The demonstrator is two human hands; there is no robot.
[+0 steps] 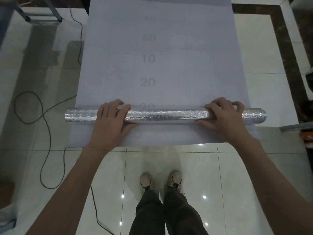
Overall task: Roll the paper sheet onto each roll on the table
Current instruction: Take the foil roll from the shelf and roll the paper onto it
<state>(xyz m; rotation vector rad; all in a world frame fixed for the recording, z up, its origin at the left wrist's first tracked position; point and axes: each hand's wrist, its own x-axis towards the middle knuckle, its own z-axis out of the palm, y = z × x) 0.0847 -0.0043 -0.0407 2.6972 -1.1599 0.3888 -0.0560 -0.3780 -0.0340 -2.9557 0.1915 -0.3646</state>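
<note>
A black cable (45, 119) looped over the floor (25, 82) to my left. My left hand (110, 121) lay over the silver roll (166, 115), fingers (118, 103) curled across its top and thumb on the near side. My right hand (223, 116) clasped it the same way further along. The roll lay crosswise on the paper sheet (169, 73), close to its near edge (the printed 30 half hidden behind it). I judged the sheet light and floppy, quick to skew or crease, and the foil skin slippery. A wide hold with both hands bearing down evenly seemed right.

Open sheet (169, 68) beyond roll (166, 115), cable (43, 114) at left
</note>
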